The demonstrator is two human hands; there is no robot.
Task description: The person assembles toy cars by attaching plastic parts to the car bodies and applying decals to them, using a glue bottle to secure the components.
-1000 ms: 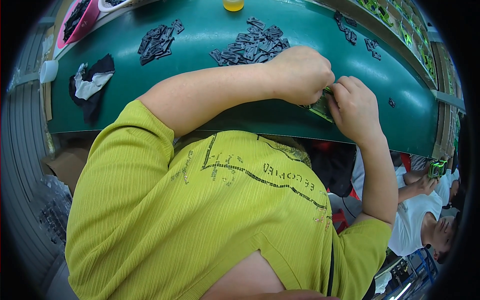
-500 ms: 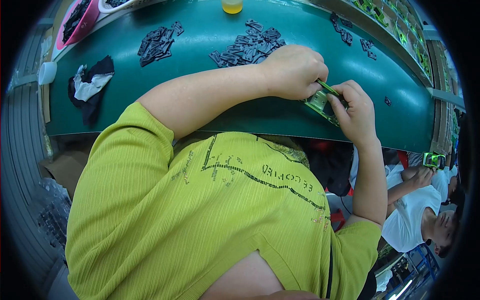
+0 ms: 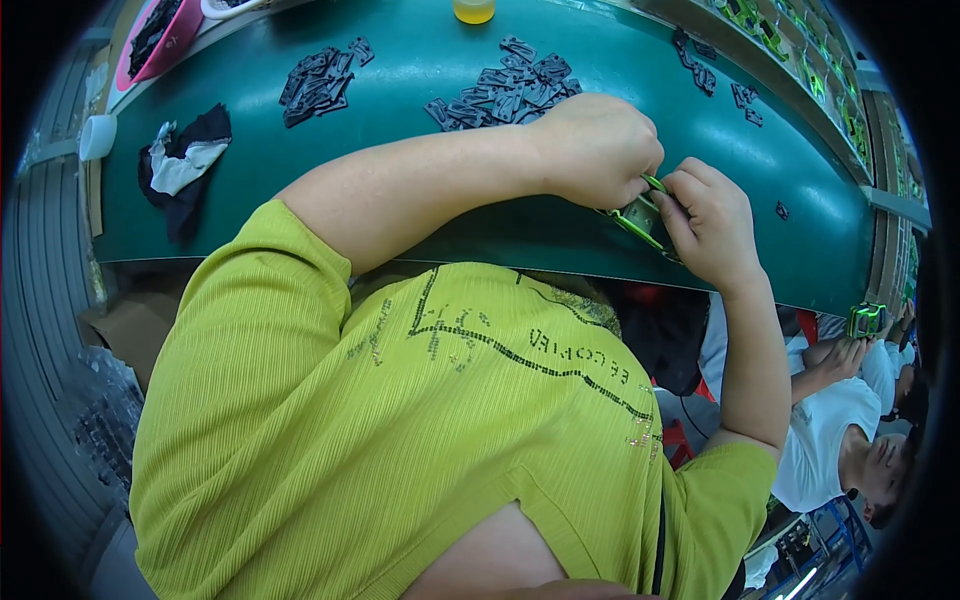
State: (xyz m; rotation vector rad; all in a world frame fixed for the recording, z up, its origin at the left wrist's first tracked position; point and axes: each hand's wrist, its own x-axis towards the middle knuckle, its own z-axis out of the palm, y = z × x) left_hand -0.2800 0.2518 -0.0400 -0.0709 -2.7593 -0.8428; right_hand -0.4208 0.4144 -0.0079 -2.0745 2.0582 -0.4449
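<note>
One bright green frame [image 3: 638,218] is held over the near part of the green worktop [image 3: 395,105], between the left hand [image 3: 600,145] and the right hand [image 3: 710,220]. The left one is curled like a fist and holds one end, but its fingertips are hidden. The right one is almost closed and pinches the other end with thumb and bent fingers. Just beyond the left hand lies a big heap of black parts [image 3: 508,92]; a smaller heap [image 3: 318,85] lies farther left.

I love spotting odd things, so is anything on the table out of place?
One small dark piece lies alone on the green table, right of the right hand, apart from the big dark pile. I see no spills.
</note>
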